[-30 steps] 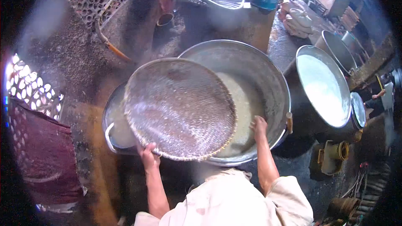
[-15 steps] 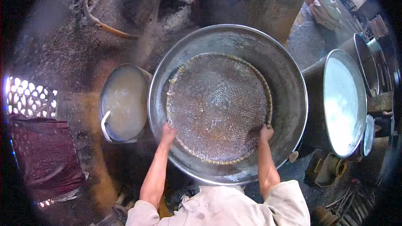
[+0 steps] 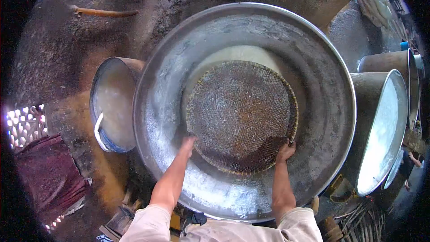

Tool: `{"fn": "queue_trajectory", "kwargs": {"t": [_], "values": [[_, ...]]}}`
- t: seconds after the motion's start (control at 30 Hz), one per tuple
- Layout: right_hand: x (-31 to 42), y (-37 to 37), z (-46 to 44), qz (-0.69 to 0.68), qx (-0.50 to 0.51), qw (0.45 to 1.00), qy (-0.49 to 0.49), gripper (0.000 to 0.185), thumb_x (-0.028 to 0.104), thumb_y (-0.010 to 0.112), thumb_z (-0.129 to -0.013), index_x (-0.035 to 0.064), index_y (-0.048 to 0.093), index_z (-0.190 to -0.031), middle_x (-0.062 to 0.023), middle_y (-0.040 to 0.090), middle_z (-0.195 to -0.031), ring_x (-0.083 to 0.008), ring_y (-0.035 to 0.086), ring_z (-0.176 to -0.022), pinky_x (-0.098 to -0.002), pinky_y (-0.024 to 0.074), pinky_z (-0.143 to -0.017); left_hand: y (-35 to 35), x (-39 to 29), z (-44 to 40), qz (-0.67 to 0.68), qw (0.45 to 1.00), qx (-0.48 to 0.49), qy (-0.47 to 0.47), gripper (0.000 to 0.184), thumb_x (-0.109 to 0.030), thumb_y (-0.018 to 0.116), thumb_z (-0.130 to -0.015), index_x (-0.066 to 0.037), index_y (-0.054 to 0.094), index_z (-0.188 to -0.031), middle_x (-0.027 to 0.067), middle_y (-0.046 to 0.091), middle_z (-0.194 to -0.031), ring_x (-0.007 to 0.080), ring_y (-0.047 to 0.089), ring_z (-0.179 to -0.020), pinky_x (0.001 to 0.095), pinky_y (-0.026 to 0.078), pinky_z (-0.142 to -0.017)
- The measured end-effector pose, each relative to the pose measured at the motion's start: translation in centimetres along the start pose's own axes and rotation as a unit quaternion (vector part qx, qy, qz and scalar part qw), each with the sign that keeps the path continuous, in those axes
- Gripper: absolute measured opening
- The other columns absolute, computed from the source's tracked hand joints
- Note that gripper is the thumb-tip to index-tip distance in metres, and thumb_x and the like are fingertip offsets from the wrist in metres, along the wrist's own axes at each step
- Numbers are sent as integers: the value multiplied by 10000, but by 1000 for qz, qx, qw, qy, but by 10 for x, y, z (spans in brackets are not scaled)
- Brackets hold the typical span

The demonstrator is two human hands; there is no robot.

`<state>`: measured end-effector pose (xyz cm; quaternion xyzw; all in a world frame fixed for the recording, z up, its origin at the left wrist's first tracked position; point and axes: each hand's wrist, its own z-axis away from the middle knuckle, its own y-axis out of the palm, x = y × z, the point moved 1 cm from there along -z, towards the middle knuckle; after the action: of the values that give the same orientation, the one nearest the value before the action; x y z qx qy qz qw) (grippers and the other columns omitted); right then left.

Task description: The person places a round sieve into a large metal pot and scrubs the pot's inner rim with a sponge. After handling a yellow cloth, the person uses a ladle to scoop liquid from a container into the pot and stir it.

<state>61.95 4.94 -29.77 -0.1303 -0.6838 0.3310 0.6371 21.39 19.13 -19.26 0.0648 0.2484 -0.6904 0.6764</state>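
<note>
A round woven sieve (image 3: 242, 116) with a bound rim is held by its near edge, low inside a wide metal basin (image 3: 329, 103). My left hand (image 3: 188, 145) grips the rim at the lower left, and my right hand (image 3: 286, 150) grips it at the lower right. Pale liquid (image 3: 244, 54) shows in the basin beyond the sieve's far edge. Small whitish bits dot the brown mesh. Whether the sieve touches the liquid, I cannot tell.
Left of the basin stands a bucket (image 3: 117, 103) of cloudy liquid with a white handle. At right, a tall metal pot (image 3: 385, 130) holds bright whitish liquid. Dark red cloth (image 3: 51, 175) hangs at far left. Sticks (image 3: 363, 224) lie at lower right. Part of another person (image 3: 414, 166) shows far right.
The sieve has gone lower into the basin, and pale liquid now shows past its far edge. My view has come closer over the basin. Both hands keep their hold on the rim.
</note>
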Motion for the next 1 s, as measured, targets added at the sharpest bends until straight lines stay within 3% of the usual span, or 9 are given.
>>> {"fn": "queue_trajectory", "kwargs": {"t": [0.13, 0.2, 0.3, 0.4, 0.5, 0.57, 0.7, 0.97, 1.0], "values": [[11, 2, -10, -79, 75, 994, -23, 388, 315, 561, -813, -70, 541, -859, -173, 576, -747, -286, 508, -669, -369, 416, -652, -9, 36, -41, 9, 1000, -20, -5, 265, -144, 558, -727, -82, 548, -984, 64, 548, -973, 211, 505, -897, 412, 409, -769], [12, 2, -10, -118, 96, 987, -53, 327, 261, 552, -818, -64, 536, -850, -154, 567, -735, -263, 491, -655, -357, 412, -640, -17, 50, -53, 42, 996, 64, -50, 539, -219, 595, -704, -50, 456, -1197, 114, 440, -1215, 244, 372, -1157, 387, 296, -946], [-21, 14, -11, -71, 73, 994, 43, 218, 141, 532, -800, -66, 534, -867, -139, 570, -765, -247, 494, -666, -351, 412, -629, -21, 73, -76, 73, 995, 40, -52, 485, -240, 583, -721, -63, 476, -1160, 103, 456, -1188, 236, 393, -1125, 383, 305, -933], [-120, 30, -15, -319, 110, 931, 137, 148, 62, 525, -780, -58, 540, -864, -114, 573, -790, -220, 493, -675, -331, 412, -631, -20, 63, -72, 21, 992, 72, -101, 423, -245, 577, -729, -69, 488, -1104, 94, 480, -1118, 233, 428, -1053, 374, 345, -872], [-140, 28, -16, -44, 129, 969, 206, 199, 82, 509, -793, -24, 549, -956, -122, 586, -862, -222, 530, -727, -308, 442, -709, -4, 38, -40, 52, 992, 83, -84, 368, -236, 575, -727, -76, 498, -1050, 85, 487, -1047, 221, 440, -992, 364, 366, -807], [-48, 19, -14, -213, 105, 969, 71, 216, 63, 528, -784, -11, 535, -986, -108, 586, -852, -232, 539, -722, -334, 458, -711, -3, 43, -51, 55, 991, 86, -82, 362, -231, 571, -728, -76, 498, -1047, 82, 488, -1037, 219, 446, -977, 365, 371, -792], [-46, 24, -20, -228, 101, 960, 129, 221, 114, 558, -776, -7, 543, -961, -103, 589, -846, -222, 537, -709, -328, 449, -699, -7, 68, -86, 37, 992, 79, -89, 383, -222, 561, -733, -82, 493, -1082, 90, 490, -1054, 232, 465, -953, 384, 376, -804], [-3, -1, -26, -39, 213, 976, 6, 300, 231, 523, -800, 14, 533, -1008, -118, 583, -835, -243, 548, -740, -414, 453, -702, 20, 29, -27, 22, 995, 36, -88, 475, -272, 545, -781, -99, 457, -1215, 104, 455, -1192, 258, 438, -1033, 394, 375, -846], [-59, 14, -34, 24, 188, 982, 16, 316, 283, 529, -785, 11, 546, -944, -124, 590, -787, -254, 547, -657, -401, 454, -628, 20, 30, -26, -4, 996, 41, -82, 460, -278, 540, -791, -96, 466, -1207, 108, 448, -1203, 260, 436, -1038, 396, 385, -832]]}}
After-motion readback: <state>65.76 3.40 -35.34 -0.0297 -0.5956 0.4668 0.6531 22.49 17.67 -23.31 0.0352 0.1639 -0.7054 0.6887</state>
